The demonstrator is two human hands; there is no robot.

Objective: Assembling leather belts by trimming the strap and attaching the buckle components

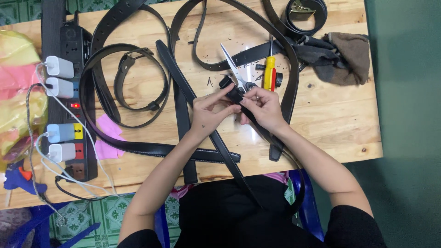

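- Near edge: a black belt (225, 151) runs from the person's lap up over the wooden table (330, 124); it looks limp along its length yet stiff across, light, and smooth enough to slide.
- Middle: left hand (209, 112) and right hand (264, 108) both pinch the belt's end by its small black buckle piece (234, 92); gripping just beside that piece seems surest.
- Farther: scissors (236, 71) and a yellow screwdriver (269, 71) lie just beyond the hands.
- Far left: a power strip (73, 46).
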